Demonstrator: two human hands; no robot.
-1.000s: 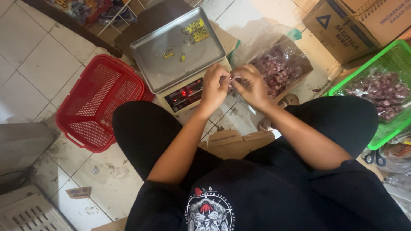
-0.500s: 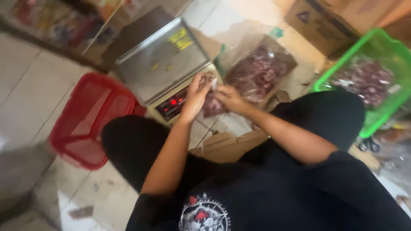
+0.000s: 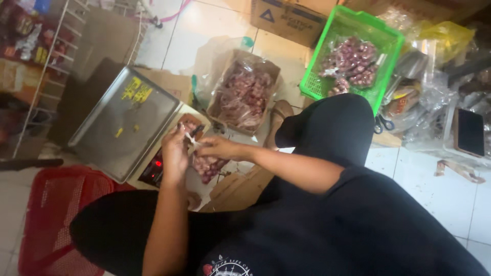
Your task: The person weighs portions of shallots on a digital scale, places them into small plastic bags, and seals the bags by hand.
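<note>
- A red plastic basket (image 3: 46, 214) sits on the tiled floor at the far left, partly under the person's knee.
- Just right of it stands a digital scale (image 3: 123, 122) with a steel pan and a lit red display.
- The left hand (image 3: 175, 156) is closed, fingers pinched on the neck of a small clear bag of shallots (image 3: 206, 164).
- That bag hangs between the hands, just over the scale's front edge.
- The right hand (image 3: 217, 148) is closed too, gripping the same bag's top, touching the left.
- Beyond the hands lies an open cardboard box of shallots (image 3: 244, 94), lined with plastic.
- Farther right, a green crate (image 3: 381, 36) holds filled shallot bags.
- A dark phone (image 3: 469, 132) rests at the far right.
</note>
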